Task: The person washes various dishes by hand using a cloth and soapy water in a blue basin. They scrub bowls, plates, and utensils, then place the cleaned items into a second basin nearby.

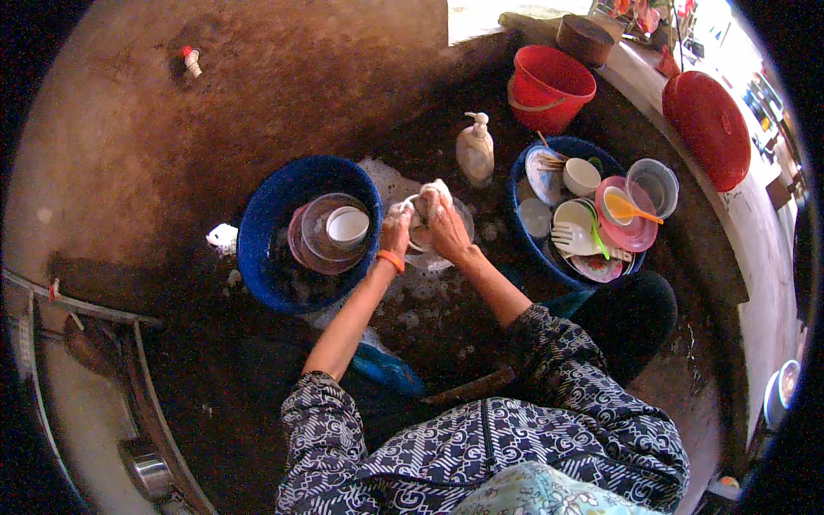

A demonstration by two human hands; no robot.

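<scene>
Over a pale, suds-filled dish (465, 221) on the wet ground, my two hands are close together. My left hand (396, 233), below an orange wristband, grips the side of a small white bowl (418, 233). Lather covers my right hand (447, 227), whose fingers press a foamy white wad (436, 190) against the bowl; whether it is cloth or sponge I cannot tell. Left of my hands, a blue tub (258, 276) holds a white bowl (348, 226) on stacked clear and pink dishes. A pump bottle (475, 154) stands just beyond my right hand.
At right, another blue tub (549, 262) is heaped with plates, bowls, a white fork-shaped server (573, 240) and an orange spoon (631, 210). Behind it stands a red bucket (554, 86). A red basin (705, 130) leans on the low wall. A metal frame (150, 378) is at lower left.
</scene>
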